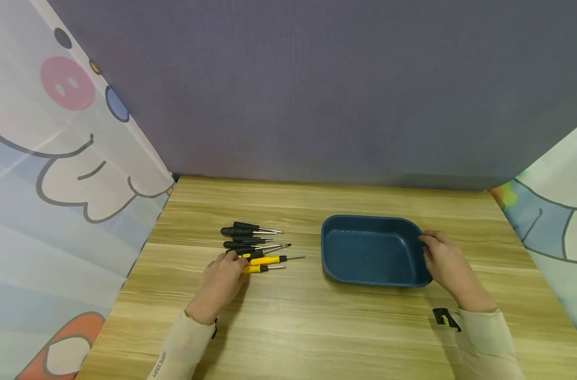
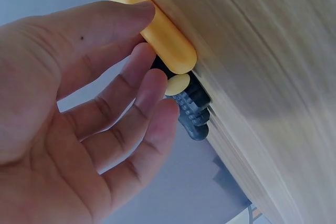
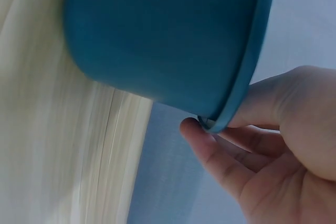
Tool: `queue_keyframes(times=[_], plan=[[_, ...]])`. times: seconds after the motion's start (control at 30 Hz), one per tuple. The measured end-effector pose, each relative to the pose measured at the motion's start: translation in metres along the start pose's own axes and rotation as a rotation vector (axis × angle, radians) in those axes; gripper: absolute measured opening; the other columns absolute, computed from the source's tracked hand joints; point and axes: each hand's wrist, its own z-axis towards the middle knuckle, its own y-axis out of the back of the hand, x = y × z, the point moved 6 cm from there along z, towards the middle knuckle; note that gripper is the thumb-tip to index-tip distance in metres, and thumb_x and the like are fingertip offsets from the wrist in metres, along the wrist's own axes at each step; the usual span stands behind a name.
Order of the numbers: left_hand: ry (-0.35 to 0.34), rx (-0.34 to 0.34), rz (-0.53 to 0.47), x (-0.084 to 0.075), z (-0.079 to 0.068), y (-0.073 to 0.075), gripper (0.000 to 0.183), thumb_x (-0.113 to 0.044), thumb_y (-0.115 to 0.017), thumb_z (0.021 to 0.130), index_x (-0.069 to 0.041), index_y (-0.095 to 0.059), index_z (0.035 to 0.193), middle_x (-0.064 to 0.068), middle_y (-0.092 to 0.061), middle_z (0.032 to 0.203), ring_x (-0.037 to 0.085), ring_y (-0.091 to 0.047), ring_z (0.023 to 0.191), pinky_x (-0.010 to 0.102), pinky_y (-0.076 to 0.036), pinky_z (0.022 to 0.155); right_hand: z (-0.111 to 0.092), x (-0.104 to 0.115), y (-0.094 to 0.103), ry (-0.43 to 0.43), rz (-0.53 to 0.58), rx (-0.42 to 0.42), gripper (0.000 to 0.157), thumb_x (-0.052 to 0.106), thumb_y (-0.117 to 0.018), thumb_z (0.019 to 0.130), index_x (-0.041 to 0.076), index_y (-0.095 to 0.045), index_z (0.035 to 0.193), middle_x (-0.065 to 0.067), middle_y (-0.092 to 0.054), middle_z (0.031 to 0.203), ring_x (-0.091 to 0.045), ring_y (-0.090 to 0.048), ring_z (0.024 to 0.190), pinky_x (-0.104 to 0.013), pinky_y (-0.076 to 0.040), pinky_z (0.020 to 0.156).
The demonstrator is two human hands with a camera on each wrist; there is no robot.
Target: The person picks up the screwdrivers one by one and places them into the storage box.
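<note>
My left hand (image 1: 222, 277) is at the near end of a row of screwdrivers. In the left wrist view, its thumb lies over a yellow screwdriver handle (image 2: 170, 43) with the index fingertip at the handle's other side, pinching it. The other fingertips are right at black handles (image 2: 194, 114) behind. A second yellow screwdriver (image 1: 269, 260) lies alongside, its shaft pointing right. On the right, an empty dark blue plastic basin (image 1: 364, 256) stands on the table. My right hand (image 1: 447, 264) pinches its right rim (image 3: 247, 72) between thumb and fingers.
Several black-handled screwdrivers (image 1: 238, 231) lie roughly parallel beyond the yellow ones, shafts to the right. The wood-grain table (image 1: 288, 327) ends at a grey panel (image 1: 307, 95) at the back. Cartoon-printed curtains (image 1: 79, 174) hang at both sides.
</note>
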Motion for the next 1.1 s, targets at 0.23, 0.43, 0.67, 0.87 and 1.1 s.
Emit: queue_keyframes(times=[0.23,0.43,0.67,0.87,1.1], plan=[[0.014,0.036,0.028,0.001,0.002,-0.001,0.021,-0.017,-0.084,0.081,-0.012,-0.077,0.101,0.006,-0.059,0.087,0.025,-0.058,0.077,0.039,-0.053,0.060,0.000,-0.003,0.000,-0.007,0.025,0.007,0.031,-0.020,-0.063,0.078,-0.020,-0.061,0.108,-0.036,-0.057,0.109,-0.052,-0.060,0.092,-0.058,-0.053,0.070],[0.009,0.049,0.035,0.002,0.004,-0.003,0.019,-0.016,-0.084,0.081,-0.012,-0.077,0.098,0.003,-0.058,0.084,0.023,-0.059,0.072,0.038,-0.053,0.058,0.000,-0.005,-0.001,-0.036,0.024,0.036,0.032,-0.019,-0.064,0.079,-0.021,-0.059,0.110,-0.038,-0.056,0.109,-0.053,-0.059,0.092,-0.058,-0.052,0.071],[-0.007,0.069,-0.026,0.002,0.003,-0.003,0.016,-0.012,-0.086,0.079,-0.009,-0.076,0.091,0.001,-0.056,0.081,0.019,-0.058,0.068,0.036,-0.054,0.061,-0.001,-0.005,-0.002,-0.041,0.025,0.038,0.031,-0.019,-0.064,0.079,-0.021,-0.059,0.110,-0.038,-0.057,0.109,-0.054,-0.059,0.093,-0.060,-0.052,0.073],[-0.024,0.079,-0.069,0.003,0.001,0.001,0.015,-0.011,-0.086,0.077,-0.007,-0.074,0.085,0.000,-0.052,0.076,0.015,-0.050,0.064,0.032,-0.049,0.059,-0.001,-0.005,0.000,-0.054,0.019,0.032,0.031,-0.019,-0.064,0.080,-0.021,-0.059,0.110,-0.037,-0.057,0.109,-0.053,-0.059,0.094,-0.060,-0.051,0.074],[-0.060,0.081,-0.078,0.003,0.005,0.008,0.016,-0.010,-0.085,0.077,-0.007,-0.069,0.080,0.001,-0.049,0.074,0.014,-0.046,0.063,0.030,-0.046,0.057,0.000,-0.005,0.000,-0.050,0.010,0.027,0.031,-0.018,-0.064,0.080,-0.021,-0.060,0.110,-0.037,-0.058,0.108,-0.054,-0.059,0.093,-0.060,-0.051,0.074]])
